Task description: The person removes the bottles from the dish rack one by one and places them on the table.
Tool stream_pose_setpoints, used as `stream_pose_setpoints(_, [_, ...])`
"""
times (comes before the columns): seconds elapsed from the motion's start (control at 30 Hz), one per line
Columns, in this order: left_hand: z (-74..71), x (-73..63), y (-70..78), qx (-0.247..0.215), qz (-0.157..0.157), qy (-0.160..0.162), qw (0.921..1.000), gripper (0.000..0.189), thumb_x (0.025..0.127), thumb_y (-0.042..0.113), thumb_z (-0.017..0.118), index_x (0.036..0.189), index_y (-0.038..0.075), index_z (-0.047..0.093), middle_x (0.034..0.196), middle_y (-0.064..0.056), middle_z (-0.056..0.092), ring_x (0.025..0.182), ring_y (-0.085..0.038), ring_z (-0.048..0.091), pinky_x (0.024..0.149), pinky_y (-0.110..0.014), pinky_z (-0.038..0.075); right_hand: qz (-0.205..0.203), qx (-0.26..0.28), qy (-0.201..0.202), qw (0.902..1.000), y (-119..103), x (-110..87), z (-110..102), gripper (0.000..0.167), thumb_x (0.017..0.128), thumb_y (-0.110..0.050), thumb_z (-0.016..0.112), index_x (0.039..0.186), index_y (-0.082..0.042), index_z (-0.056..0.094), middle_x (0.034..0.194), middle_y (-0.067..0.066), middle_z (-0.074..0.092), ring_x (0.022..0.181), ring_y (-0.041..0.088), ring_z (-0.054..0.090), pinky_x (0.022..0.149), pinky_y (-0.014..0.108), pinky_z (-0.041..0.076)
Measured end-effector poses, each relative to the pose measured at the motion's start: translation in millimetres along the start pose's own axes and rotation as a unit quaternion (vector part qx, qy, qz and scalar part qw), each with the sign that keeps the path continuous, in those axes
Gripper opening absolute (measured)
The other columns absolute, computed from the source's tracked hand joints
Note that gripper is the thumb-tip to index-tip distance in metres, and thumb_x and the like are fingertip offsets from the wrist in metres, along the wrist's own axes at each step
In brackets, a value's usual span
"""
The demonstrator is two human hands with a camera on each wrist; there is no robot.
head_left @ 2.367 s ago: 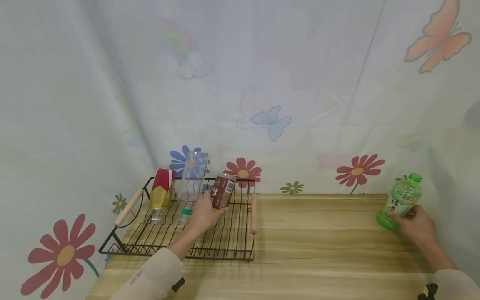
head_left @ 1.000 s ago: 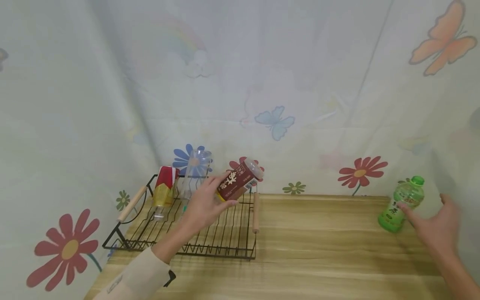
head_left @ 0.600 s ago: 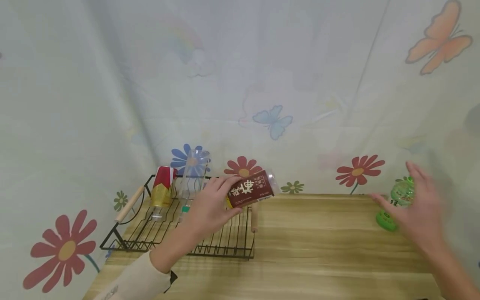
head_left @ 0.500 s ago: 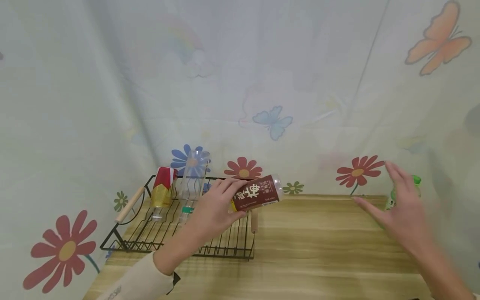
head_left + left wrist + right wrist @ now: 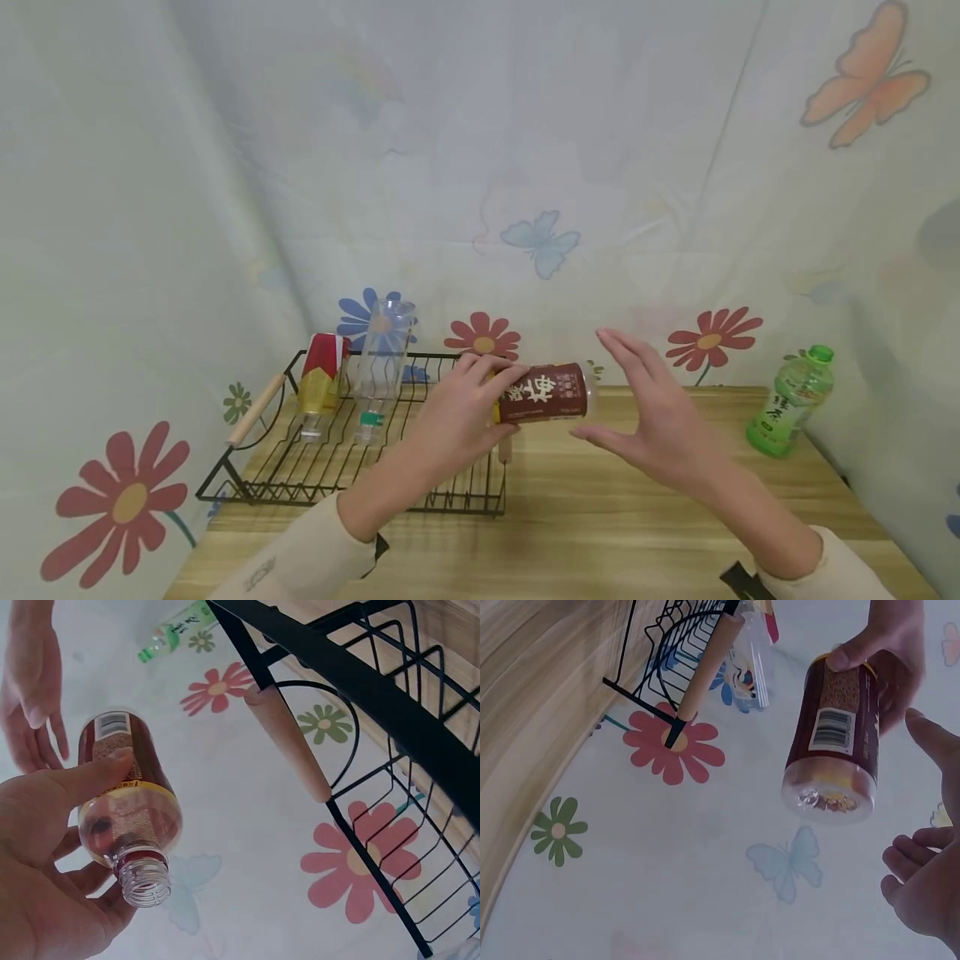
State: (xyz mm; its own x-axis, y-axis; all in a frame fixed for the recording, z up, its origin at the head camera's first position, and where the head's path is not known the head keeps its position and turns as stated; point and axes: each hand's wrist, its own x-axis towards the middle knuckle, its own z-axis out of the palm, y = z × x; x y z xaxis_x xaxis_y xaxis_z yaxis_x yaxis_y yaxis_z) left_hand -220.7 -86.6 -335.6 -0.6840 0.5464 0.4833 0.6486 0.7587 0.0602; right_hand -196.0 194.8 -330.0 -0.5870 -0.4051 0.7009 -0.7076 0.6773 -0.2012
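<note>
My left hand (image 5: 468,408) grips a clear plastic bottle (image 5: 551,392) with a dark red label, near its neck. The bottle lies sideways in the air, its base toward the right. In the left wrist view its threaded mouth (image 5: 144,883) has no cap, and the thumb presses on the label. My right hand (image 5: 660,408) is just right of the base, thumb and fingers spread apart. A gap shows between it and the bottle in the right wrist view.
A black wire rack (image 5: 360,496) with wooden handles stands at left. In it, a red-and-yellow bottle (image 5: 322,375) and a clear bottle (image 5: 384,354) are upside down. A green-capped tea bottle (image 5: 791,404) stands at right on the wooden table (image 5: 637,517).
My left hand has lifted the red-labelled bottle off the rack, turned it sideways and carried it right. My right hand has let go of the green tea bottle and moved left toward it.
</note>
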Motion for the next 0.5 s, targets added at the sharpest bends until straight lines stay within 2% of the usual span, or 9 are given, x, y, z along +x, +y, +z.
stream_pose_setpoints(0.13, [0.5, 3.2, 5.7, 0.009, 0.014, -0.008, 0.9998, 0.077, 0.081, 0.034, 0.096, 0.148, 0.020, 0.062, 0.139, -0.001, 0.063, 0.126, -0.025, 0.056, 0.105, -0.044, 0.054, -0.044, -0.019, -0.007, 0.9988, -3.4, 2.4, 15.1, 0.121, 0.067, -0.035, 0.103, 0.163, -0.005, 0.037, 0.158, 0.017, 0.045, 0.139, 0.036, 0.051, 0.103, 0.055, 0.054])
stream_pose_setpoints(0.23, [0.8, 5.0, 9.6, 0.020, 0.018, -0.019, 0.9995, 0.077, 0.082, 0.036, 0.095, 0.149, 0.020, 0.061, 0.140, -0.001, 0.063, 0.128, -0.024, 0.056, 0.107, -0.042, 0.052, -0.062, -0.046, -0.020, 0.9968, -4.4, 2.8, 23.1, 0.117, 0.067, -0.040, 0.103, 0.158, 0.000, 0.042, 0.155, 0.018, 0.048, 0.136, 0.037, 0.052, 0.104, 0.056, 0.053])
stream_pose_setpoints(0.4, [1.7, 6.9, 15.5, 0.022, 0.017, -0.029, 0.9992, 0.075, 0.084, 0.037, 0.093, 0.149, 0.020, 0.061, 0.141, 0.001, 0.063, 0.129, -0.023, 0.055, 0.109, -0.041, 0.051, -0.060, -0.067, -0.057, 0.9943, -7.1, 4.8, 30.9, 0.105, 0.070, -0.045, 0.100, 0.150, 0.002, 0.050, 0.148, 0.018, 0.054, 0.131, 0.037, 0.057, 0.105, 0.054, 0.053])
stream_pose_setpoints(0.5, [2.0, 7.2, 18.1, 0.017, 0.019, -0.027, 0.9993, 0.072, 0.083, 0.034, 0.094, 0.147, 0.020, 0.062, 0.139, 0.001, 0.064, 0.128, -0.022, 0.056, 0.109, -0.040, 0.051, -0.056, -0.063, -0.066, 0.9942, -8.0, 5.4, 33.7, 0.098, 0.071, -0.044, 0.100, 0.144, 0.002, 0.055, 0.142, 0.016, 0.058, 0.127, 0.035, 0.060, 0.104, 0.052, 0.055])
